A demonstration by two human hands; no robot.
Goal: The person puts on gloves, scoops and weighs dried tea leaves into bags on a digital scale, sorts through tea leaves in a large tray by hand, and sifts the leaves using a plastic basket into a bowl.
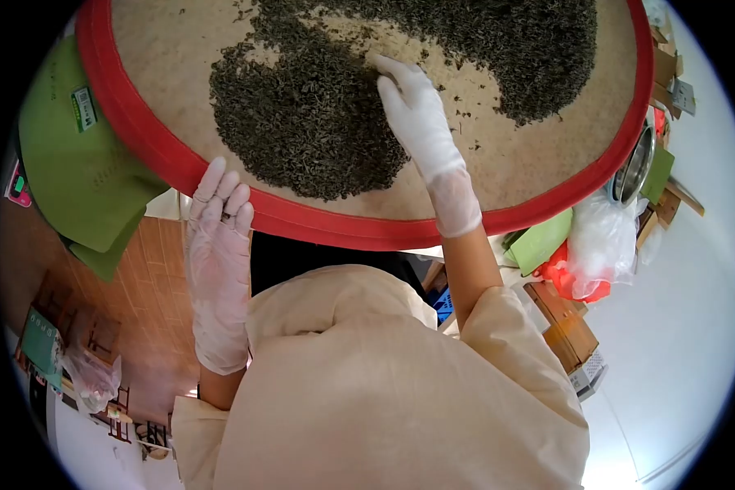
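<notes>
My right hand (pixel 416 110), in a white glove, reaches over a large round tray with a red cloth rim (pixel 335 229). Its fingers are stretched out and slightly apart at the right edge of a pile of dark dried tea leaves (pixel 302 122); no held object shows. My left hand (pixel 220 261), gloved too, is raised palm up by the near left rim, its fingers extended and a little bent. A small dark speck shows among those fingers. A second, larger spread of leaves (pixel 539 57) covers the tray's far right, with scattered bits on the bare strip between.
A green cloth or bag (pixel 82 155) with a label lies left of the tray. To the right are a metal bowl (pixel 634 167), a clear plastic bag (pixel 600 245) over something red, and cardboard boxes (pixel 563 322). Tiled floor (pixel 151 261) shows at lower left.
</notes>
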